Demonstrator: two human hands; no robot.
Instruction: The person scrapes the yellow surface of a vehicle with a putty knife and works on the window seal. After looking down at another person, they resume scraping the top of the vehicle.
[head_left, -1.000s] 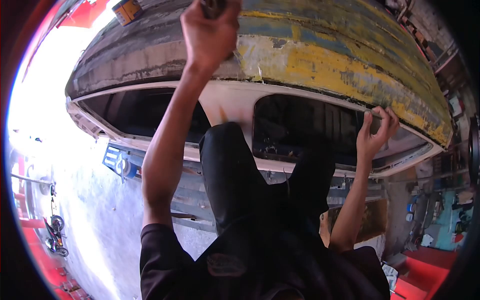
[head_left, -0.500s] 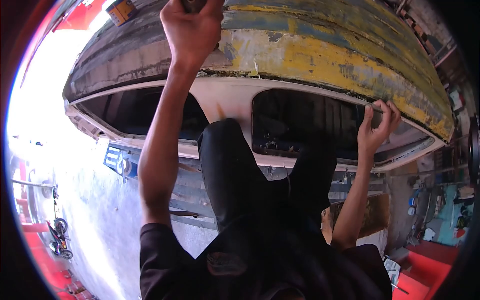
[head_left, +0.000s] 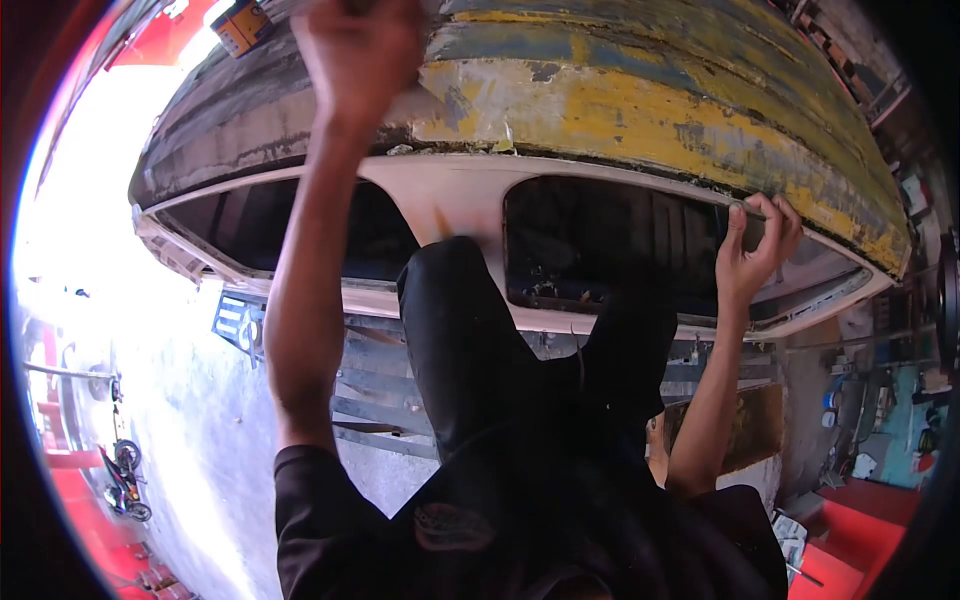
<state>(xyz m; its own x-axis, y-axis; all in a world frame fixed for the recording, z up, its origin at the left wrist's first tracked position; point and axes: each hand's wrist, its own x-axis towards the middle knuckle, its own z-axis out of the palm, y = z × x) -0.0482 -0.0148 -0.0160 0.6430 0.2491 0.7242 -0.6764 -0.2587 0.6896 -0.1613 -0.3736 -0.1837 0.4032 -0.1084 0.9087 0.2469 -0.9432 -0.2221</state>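
Note:
My left hand (head_left: 360, 60), blurred at the top of the view, is closed over the worn roof (head_left: 560, 100) of a vehicle. A dark object shows at its fist, cut off by the frame's top edge; I cannot make out what it is. On the right, my right hand (head_left: 765, 250) grips the roof edge (head_left: 690, 185) above a window opening, thumb on the left and fingers curled. The roof has patchy yellow and grey paint. Below it, a pale pillar (head_left: 455, 200) stands between two dark window openings.
My dark-clothed knees (head_left: 455, 300) are against the vehicle's side. A yellow and blue can (head_left: 240, 27) sits on the roof at upper left. A blue item (head_left: 238, 322) and dark slats (head_left: 385, 385) lie below. A motorbike (head_left: 123, 480) stands far left, and red surfaces (head_left: 855, 530) are at lower right.
My left hand and forearm have moved left over the roof, and the hand is now blurred. My right hand keeps its hold on the roof edge.

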